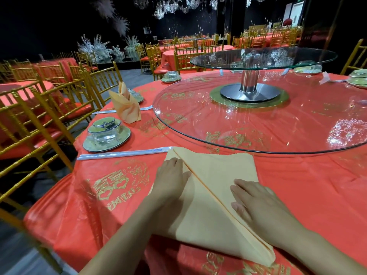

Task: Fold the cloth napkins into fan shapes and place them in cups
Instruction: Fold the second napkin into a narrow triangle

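A peach cloth napkin (216, 171) lies flat on the red tablecloth (111, 195) in front of me, with a raised fold running diagonally from its far left corner to its near right corner. My left hand (170, 177) rests flat on the napkin's left part, fingers beside the fold. My right hand (256, 201) presses flat on the right part, fingertips at the fold. A finished folded peach napkin (126, 107) stands upright farther left. An upturned glass cup on a saucer (106, 133) sits to the left.
Wrapped chopsticks (123, 153) lie just beyond the napkin's left corner. A big glass turntable (258, 116) covers the table's middle, with a raised glass tier (264, 57) above it. Gold chairs (39, 108) ring the left side. More place settings sit at the far edge.
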A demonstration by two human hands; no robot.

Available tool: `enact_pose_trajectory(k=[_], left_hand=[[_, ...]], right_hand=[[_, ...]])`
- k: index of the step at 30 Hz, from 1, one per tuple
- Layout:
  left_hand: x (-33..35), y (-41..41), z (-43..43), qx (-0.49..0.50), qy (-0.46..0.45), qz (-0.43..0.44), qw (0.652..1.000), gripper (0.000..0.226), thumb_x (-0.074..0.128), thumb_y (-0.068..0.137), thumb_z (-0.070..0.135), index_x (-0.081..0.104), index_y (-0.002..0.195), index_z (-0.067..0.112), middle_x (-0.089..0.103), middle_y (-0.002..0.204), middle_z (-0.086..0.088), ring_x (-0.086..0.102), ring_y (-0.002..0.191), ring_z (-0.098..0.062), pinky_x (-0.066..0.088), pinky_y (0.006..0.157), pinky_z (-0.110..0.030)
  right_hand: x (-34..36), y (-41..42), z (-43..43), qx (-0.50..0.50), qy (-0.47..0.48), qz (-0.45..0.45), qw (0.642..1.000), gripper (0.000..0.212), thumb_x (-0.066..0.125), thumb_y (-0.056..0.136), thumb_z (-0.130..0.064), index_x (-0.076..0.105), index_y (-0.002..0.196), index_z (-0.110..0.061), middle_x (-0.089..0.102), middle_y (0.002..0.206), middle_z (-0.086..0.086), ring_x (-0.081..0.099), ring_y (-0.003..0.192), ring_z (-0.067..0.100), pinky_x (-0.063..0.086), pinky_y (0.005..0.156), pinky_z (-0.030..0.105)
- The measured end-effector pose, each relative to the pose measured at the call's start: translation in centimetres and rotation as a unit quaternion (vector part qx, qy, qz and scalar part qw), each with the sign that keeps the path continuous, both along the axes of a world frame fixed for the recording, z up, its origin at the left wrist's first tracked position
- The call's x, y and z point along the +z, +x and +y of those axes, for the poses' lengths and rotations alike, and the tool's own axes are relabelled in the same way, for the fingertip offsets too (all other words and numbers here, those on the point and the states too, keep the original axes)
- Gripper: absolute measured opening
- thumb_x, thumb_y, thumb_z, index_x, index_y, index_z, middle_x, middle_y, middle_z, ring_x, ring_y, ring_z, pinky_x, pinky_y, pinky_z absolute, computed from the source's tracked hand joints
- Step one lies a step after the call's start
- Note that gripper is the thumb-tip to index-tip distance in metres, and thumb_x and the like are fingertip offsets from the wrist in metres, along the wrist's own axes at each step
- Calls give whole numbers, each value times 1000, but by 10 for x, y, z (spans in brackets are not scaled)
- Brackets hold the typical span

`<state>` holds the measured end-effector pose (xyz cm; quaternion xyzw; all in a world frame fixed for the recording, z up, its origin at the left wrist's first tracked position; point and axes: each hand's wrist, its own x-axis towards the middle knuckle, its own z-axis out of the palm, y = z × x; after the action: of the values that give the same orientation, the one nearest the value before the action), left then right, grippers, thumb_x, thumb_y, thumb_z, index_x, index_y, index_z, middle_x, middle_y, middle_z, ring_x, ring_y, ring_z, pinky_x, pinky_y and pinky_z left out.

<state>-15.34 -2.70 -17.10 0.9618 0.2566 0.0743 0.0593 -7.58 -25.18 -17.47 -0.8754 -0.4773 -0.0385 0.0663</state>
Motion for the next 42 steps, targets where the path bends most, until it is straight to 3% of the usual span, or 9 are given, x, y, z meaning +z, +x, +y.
enact_pose_trajectory(k=[9,16,19,22,26,30,34,39,42], left_hand=[[10,1,0,3,-12,-9,1000,51,36,98,36,24,143,15,48,131,-9,41,120,-29,31,95,-36],[6,10,-5,18,67,49,996,62,26,89,66,52,118,17,50,121,-5,41,114,-26,32,89,-38],[0,11,-7,23,93,48,994,67,26,87,69,49,119,15,48,122,-5,39,115,-26,31,89,-38],[-3,10,-7,23,98,32,994,67,26,87,68,50,120,15,49,121,-5,39,114,-26,31,89,-38],[-4,10,-8,25,106,27,994,66,27,87,67,50,118,14,50,120,-5,40,113,-27,31,87,-38],[-3,10,-9,26,109,26,993,66,28,87,68,50,119,14,50,120,-6,41,113,-27,32,88,-38],[-3,10,-10,24,114,27,993,66,28,87,67,50,120,13,50,121,-6,41,113,-28,32,88,-39],[-3,9,-11,26,126,28,991,67,27,88,67,50,119,13,50,120,-6,42,112,-28,33,87,-38],[-3,10,-10,25,124,31,992,67,27,87,67,50,119,13,50,120,-6,42,113,-28,33,88,-38]], right_hand=[[6,0,-3,17,2,3,1000,45,35,79,-46,69,99,-23,70,105,-3,68,91,13,53,71,25],[8,-5,-7,32,83,97,991,49,31,83,-50,60,111,-22,55,124,-1,52,116,19,40,93,29],[13,-19,-26,9,141,67,988,41,37,76,-60,50,100,-30,47,101,-12,48,94,10,43,75,26],[26,-38,-51,-21,74,92,993,41,37,70,-73,28,96,-42,32,98,-17,37,90,3,38,73,23],[19,-49,-67,-43,100,117,987,29,55,83,-50,29,93,-42,43,94,-16,45,75,-1,43,66,20],[8,-54,-65,-50,129,62,988,39,80,65,-27,48,85,-35,50,71,-13,51,54,4,30,41,14],[5,-56,-63,-26,181,-11,983,9,53,77,-39,49,83,-35,45,74,-12,48,66,7,15,48,4],[1,-66,-61,-66,156,-12,986,44,17,87,-68,46,77,-37,43,68,-16,53,57,1,12,43,6],[2,-70,-60,-75,149,-16,986,44,18,85,-68,46,77,-35,43,67,-15,55,55,4,6,48,1]])
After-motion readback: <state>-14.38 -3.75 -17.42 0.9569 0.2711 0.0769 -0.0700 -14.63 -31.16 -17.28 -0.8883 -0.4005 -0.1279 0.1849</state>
